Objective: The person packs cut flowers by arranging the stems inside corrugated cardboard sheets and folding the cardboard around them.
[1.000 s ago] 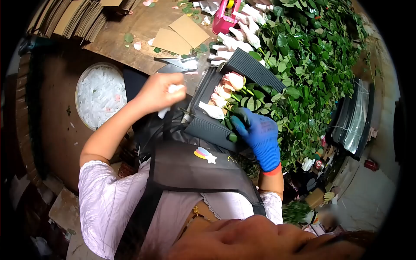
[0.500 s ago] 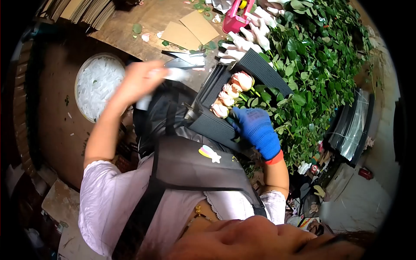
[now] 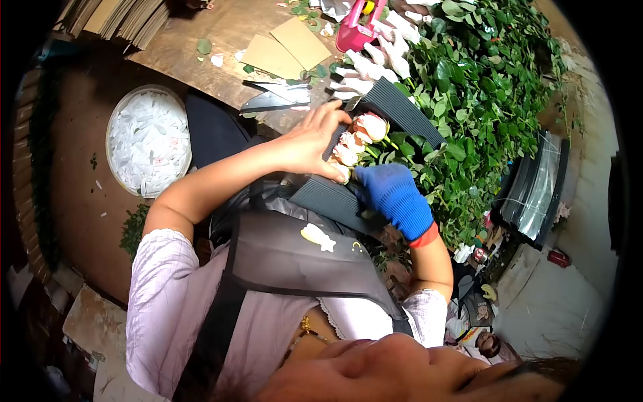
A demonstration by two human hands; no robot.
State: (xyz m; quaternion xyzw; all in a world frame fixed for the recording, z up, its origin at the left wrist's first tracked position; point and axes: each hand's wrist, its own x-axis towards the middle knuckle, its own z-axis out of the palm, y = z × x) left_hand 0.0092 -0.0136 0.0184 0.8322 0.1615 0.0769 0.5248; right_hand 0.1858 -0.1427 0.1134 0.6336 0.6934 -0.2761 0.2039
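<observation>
My left hand (image 3: 309,142) is bare and reaches over the pale pink roses (image 3: 349,149). Its thumb lies by the lowest bloom and its spread fingers reach the top one, touching the blooms at their left side. My right hand (image 3: 394,195), in a blue knitted glove with a red cuff, is closed just right of the lowest bloom, at the stems; its fingertips are partly hidden. The blooms lie in a row inside a folded dark corrugated sheet (image 3: 331,201), whose other flap (image 3: 408,114) stands up behind them.
Leafy stems (image 3: 469,120) pile up at right, beside white-sleeved blooms (image 3: 368,67). Scissors (image 3: 274,97), cardboard pieces (image 3: 288,50) and a pink tape dispenser (image 3: 355,30) are on the wooden table (image 3: 194,63). A tub of white scraps (image 3: 149,141) stands at left; bundled dark sheets (image 3: 536,187) at right.
My left hand has moved right, from beside the scissors onto the roses; the blurred white thing in it is gone from the hand. My gloved right hand stays nearly in place.
</observation>
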